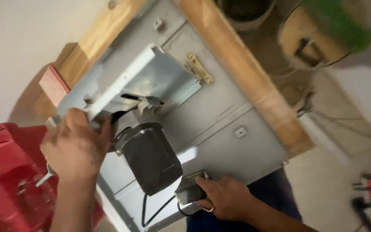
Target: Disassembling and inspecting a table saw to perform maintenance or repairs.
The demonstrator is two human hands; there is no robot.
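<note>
A grey metal panel (220, 111) lies between two wooden beams (241, 77), with a hinged metal flap (159, 77) raised from it. A black cylindrical motor (151, 159) sits on the panel, a black cable trailing from its base. My left hand (76, 148) rests against the motor's upper end and the bracket beside it, fingers curled over the metal. My right hand (226, 197) presses on a small dark box (190, 189) at the panel's near edge.
A red plastic crate (5, 180) stands at the left. A brass hinge (199, 68) sits on the panel. A round wooden container with green material (323, 34) is at the upper right. Red tools (370, 189) lie on the floor at the right.
</note>
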